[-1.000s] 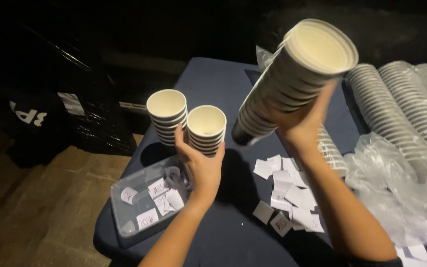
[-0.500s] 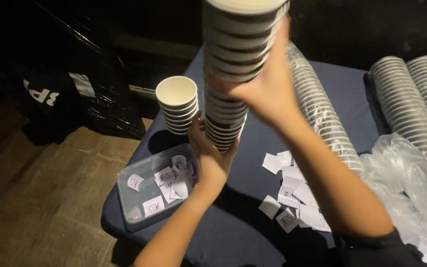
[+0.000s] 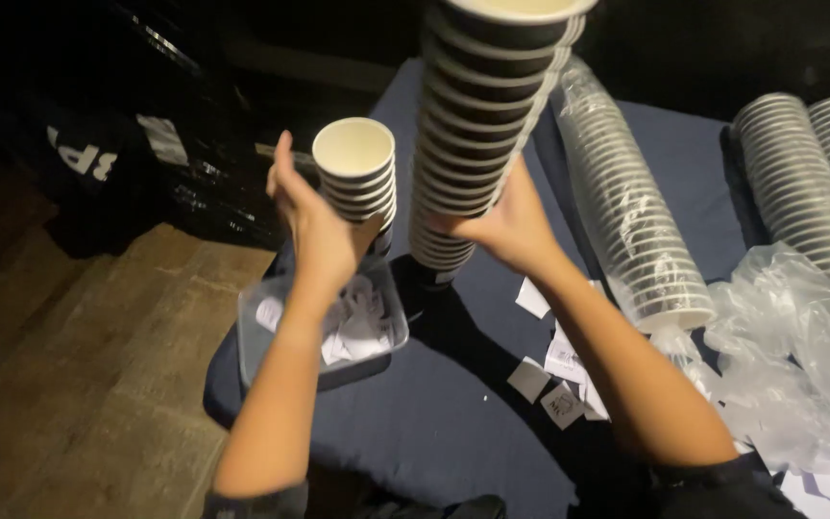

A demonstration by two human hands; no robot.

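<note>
Dark room, wooden floor [image 3: 98, 365] at left; navy-covered table [image 3: 434, 413] carries everything. My right hand [image 3: 501, 226] wrapped around tall upright stack of black-and-white paper cups [image 3: 477, 135], near table's far left corner, base on cloth. My left hand [image 3: 314, 226] open, fingers spread, holding nothing, just beside short stack of same cups [image 3: 357, 183]. Clear plastic tray of white paper slips [image 3: 324, 322] at left edge. Sleeved cup rows [image 3: 626, 202] lying toward right.

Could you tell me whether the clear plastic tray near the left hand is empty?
No, the clear plastic tray beside the left hand holds a heap of small white paper slips.
</note>
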